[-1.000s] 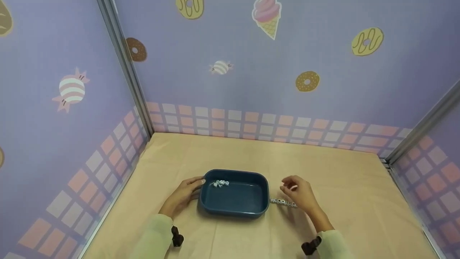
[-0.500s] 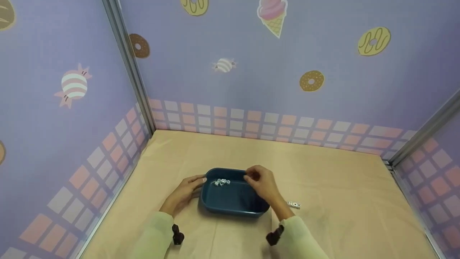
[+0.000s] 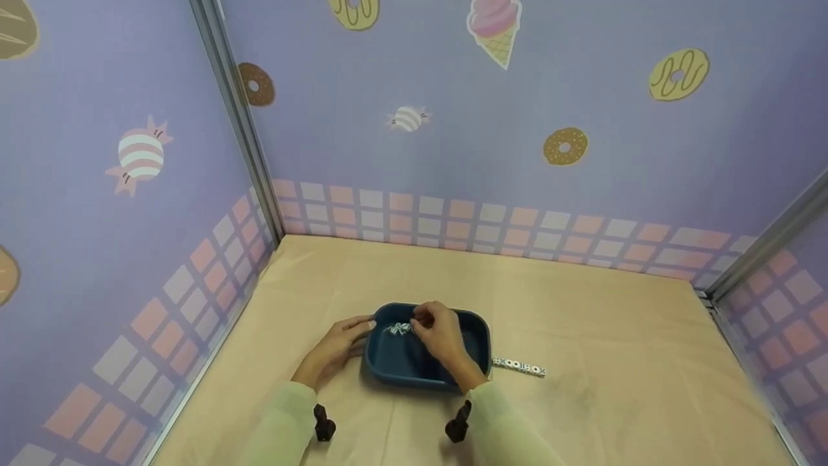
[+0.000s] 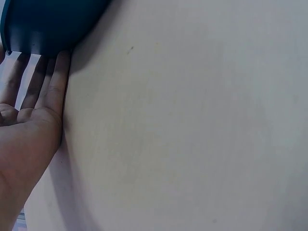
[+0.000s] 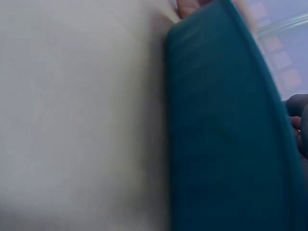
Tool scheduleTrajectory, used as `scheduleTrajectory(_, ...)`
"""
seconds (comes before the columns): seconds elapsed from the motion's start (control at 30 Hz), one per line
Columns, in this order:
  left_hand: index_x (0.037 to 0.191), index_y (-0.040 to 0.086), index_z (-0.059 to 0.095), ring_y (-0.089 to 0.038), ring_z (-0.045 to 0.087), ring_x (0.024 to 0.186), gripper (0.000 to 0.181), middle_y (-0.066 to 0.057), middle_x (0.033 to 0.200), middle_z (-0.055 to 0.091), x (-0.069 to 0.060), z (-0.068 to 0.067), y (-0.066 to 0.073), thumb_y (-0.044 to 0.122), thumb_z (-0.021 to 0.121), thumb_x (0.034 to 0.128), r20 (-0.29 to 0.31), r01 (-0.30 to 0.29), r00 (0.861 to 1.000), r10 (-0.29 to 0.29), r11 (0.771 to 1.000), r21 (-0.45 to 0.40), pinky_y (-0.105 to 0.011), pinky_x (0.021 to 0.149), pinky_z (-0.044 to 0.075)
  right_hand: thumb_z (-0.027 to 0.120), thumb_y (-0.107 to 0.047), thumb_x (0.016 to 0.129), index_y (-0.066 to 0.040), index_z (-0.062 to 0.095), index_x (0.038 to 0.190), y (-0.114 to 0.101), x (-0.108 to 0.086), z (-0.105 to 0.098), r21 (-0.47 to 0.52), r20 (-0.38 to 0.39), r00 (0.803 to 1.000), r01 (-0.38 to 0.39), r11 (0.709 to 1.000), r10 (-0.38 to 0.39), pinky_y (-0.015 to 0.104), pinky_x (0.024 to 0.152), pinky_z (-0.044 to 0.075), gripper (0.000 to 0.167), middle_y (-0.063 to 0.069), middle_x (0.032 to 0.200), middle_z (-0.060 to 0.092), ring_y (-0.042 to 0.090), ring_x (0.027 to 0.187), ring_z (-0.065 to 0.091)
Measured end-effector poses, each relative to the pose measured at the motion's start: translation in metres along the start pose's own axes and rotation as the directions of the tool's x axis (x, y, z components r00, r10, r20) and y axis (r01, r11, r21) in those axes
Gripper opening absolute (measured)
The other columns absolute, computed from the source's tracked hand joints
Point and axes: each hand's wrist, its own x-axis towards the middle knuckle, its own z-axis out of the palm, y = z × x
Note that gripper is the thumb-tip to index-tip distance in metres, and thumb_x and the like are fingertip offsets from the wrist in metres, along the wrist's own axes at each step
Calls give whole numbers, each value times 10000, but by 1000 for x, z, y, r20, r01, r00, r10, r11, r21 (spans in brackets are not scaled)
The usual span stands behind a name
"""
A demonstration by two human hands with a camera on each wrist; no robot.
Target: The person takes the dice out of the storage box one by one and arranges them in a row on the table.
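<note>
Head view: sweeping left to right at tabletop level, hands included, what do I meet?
Left hand → cluster of small shiny pieces in the blue dish → right hand → row of small patterned cubes on the table.

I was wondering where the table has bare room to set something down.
The table is bare between the blue dish and the back wall, and right of the row of patterned cubes towards the right wall. Crowded: the dish, with the left hand at its left end and the right hand over it, by shiny pieces.
</note>
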Motion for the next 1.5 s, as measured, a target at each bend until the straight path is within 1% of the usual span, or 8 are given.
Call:
scheduleTrajectory(0.17,1565,24,495,-326,572,1395,611,-204,1558,531,0,2,-2,345,657,1072,12,-4,1000,4,1000,-9,-419,1090,520,802,-25,918,6,753,1077,5,-3,8,-26,2,1000,-3,1000,3,393,782,610,169,94,961,718,226,859,707)
scheduleTrajectory(0.3,1567,26,494,-326,590,1376,615,-203,1557,534,-1,3,-3,344,663,1068,17,6,1000,-6,1000,-25,-411,1080,527,810,-32,913,10,752,1080,9,-7,10,-68,30,1000,5,998,-3,391,770,604,182,98,964,709,210,850,698)
scheduleTrajectory(0.47,1565,20,493,-321,608,1355,639,-209,1552,535,-2,4,-3,357,683,1055,3,12,1000,-12,1000,-20,-402,1061,540,818,-23,905,9,755,1065,11,-9,13,-119,68,998,15,993,-7,368,768,603,174,89,964,689,182,854,692)
scheduleTrajectory(0.67,1563,11,489,-326,598,1365,662,-222,1559,524,-3,2,-3,379,687,1050,-10,11,1000,-11,1000,-11,-415,1060,540,815,-48,921,-5,766,1092,7,-7,16,-172,111,994,26,985,-7,372,815,609,182,66,995,678,177,899,695)
scheduleTrajectory(0.97,1568,2,476,-325,581,1383,647,-224,1565,516,-3,2,-2,358,669,1064,3,10,1000,-10,1000,-23,-408,1058,542,821,-159,947,-57,780,1157,5,-6,19,-351,154,988,69,934,-15,398,892,581,236,29,1088,649,184,1010,637)
scheduleTrajectory(1.13,1574,11,473,-331,571,1394,655,-216,1569,514,-2,2,-1,365,673,1061,2,6,1000,-6,1000,-13,-415,1067,537,844,-186,927,-102,783,1101,4,-5,18,-410,171,985,85,908,-15,391,880,569,202,0,1063,633,176,997,611)
scheduleTrajectory(1.33,1568,2,478,-335,568,1397,621,-224,1551,530,-3,1,1,336,652,1075,10,-8,1000,8,1000,-4,-407,1066,537,839,-167,922,-134,757,984,4,-4,20,-430,164,986,93,898,-24,386,821,560,108,-26,974,606,168,927,579)
scheduleTrajectory(1.5,1571,-7,468,-336,580,1384,635,-237,1553,522,-2,0,1,335,660,1071,6,-9,1000,9,1000,-12,-401,1058,543,824,-136,921,-133,738,978,3,-3,18,-397,156,988,64,916,-2,369,820,560,104,-41,961,590,152,923,564)
